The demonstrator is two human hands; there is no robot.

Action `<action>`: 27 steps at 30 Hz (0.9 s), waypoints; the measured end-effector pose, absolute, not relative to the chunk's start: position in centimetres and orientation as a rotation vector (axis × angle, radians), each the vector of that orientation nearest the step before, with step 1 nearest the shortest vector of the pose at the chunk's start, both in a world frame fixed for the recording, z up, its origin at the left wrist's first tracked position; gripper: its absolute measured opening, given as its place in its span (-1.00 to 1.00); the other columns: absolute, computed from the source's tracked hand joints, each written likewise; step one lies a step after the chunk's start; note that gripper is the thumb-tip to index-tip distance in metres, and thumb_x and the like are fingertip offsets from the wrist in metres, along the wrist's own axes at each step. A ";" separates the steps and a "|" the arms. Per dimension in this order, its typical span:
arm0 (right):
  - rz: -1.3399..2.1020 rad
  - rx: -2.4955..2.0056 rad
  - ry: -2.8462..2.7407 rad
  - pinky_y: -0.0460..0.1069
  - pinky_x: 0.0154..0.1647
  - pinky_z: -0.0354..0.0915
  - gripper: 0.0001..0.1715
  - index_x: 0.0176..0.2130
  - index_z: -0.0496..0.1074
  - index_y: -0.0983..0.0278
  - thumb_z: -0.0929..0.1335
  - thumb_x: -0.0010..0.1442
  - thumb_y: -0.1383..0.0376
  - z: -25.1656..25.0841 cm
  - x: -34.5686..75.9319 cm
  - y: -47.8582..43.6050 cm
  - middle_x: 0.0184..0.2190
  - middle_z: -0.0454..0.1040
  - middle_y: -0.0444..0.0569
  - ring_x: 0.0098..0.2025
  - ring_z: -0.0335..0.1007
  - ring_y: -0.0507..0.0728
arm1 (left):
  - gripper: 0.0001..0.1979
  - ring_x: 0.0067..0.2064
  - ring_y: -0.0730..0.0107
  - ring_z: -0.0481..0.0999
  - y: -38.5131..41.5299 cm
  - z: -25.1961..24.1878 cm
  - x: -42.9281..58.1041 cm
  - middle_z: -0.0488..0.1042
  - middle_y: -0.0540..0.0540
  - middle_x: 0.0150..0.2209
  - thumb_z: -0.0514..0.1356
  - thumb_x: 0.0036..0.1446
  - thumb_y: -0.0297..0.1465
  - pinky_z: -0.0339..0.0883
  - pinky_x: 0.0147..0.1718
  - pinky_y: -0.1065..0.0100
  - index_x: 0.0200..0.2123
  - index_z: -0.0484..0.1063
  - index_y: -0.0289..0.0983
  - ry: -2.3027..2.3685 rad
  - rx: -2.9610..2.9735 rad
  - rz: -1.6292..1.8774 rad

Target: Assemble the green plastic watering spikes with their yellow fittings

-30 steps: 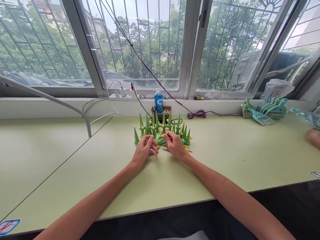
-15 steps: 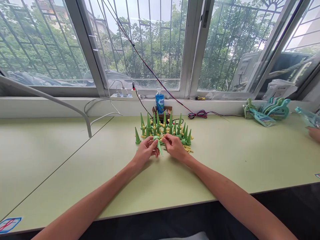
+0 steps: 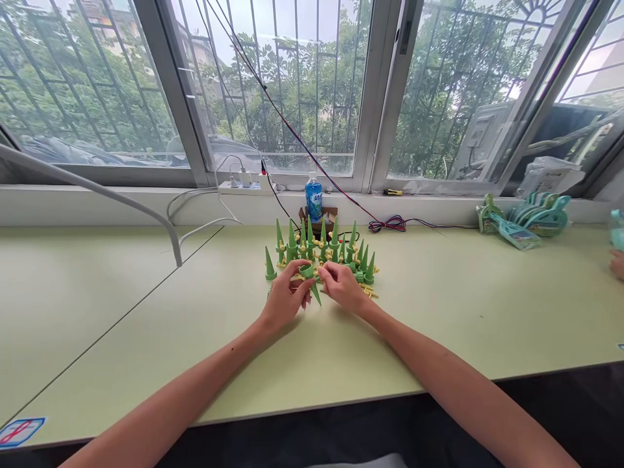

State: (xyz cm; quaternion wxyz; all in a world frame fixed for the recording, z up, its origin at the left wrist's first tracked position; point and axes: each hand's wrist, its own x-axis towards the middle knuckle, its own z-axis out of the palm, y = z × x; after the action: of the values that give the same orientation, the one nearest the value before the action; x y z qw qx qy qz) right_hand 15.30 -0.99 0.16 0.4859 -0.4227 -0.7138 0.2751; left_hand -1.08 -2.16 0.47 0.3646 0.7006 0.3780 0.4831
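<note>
My left hand is closed around a green plant watering spike. Its round, open collar faces up and its point slants down to the right. Pressed against the spike's right side, my right hand pinches what looks like a small yellow valve, mostly hidden by the fingertips. Just beyond both hands stand several green spikes with yellow valves, points up. Loose yellow pieces lie on the table to the right of the group.
Behind the spikes, a blue liquid bottle stands by a brown box. Coiled cable lies near the sill. Packaged teal-green items are at the back right. Another person's hand shows at the right edge. A grey tube crosses the left.
The held spike has been tilted, so its collar opening now faces up more towards me. My left hand has turned slightly with it. The right hand remains at its side.
</note>
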 end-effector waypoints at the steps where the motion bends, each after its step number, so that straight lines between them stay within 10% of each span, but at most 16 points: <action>1: 0.672 -1.028 -1.730 -0.07 -0.52 0.04 -0.58 -0.53 0.15 0.23 0.21 0.28 0.08 0.2 15.3 -1.0 -0.69 0.18 -0.21 -0.60 0.06 0.00 | -0.68 -0.61 0.53 0.38 -2.2 0.5 -1.1 0.29 0.14 -0.56 0.20 0.17 -0.22 0.35 -0.59 0.44 -0.04 0.27 -0.17 0.980 1.813 1.239; 8: 0.635 -1.022 -1.670 -0.07 -0.51 0.04 -0.62 -0.45 0.22 0.23 0.21 0.29 0.06 -0.1 14.8 -1.0 -0.66 0.19 -0.21 -0.59 0.08 0.01 | -0.57 -0.58 0.55 0.45 -1.7 0.3 -0.9 0.32 0.03 -0.24 0.21 0.14 -0.15 0.38 -0.66 0.42 0.02 0.18 -0.12 0.958 1.740 1.295; 27: 0.579 -0.892 -1.756 -0.09 -0.51 0.03 -0.70 -0.37 0.27 0.24 0.20 0.33 0.12 -0.5 14.8 -1.2 -0.56 0.18 -0.20 -0.55 0.03 -0.02 | -0.58 -0.62 0.41 0.39 -1.3 0.9 -1.5 0.41 -0.06 -0.54 0.14 0.15 -0.03 0.24 -0.66 0.38 -0.45 0.29 -0.30 0.819 1.215 1.023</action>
State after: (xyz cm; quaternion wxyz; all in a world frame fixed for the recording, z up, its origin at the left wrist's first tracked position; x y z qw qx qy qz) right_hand 14.80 -1.20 -0.46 0.5180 -0.3717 -0.7317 0.2413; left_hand -1.52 -1.34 0.93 0.6265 0.5300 0.3571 0.4462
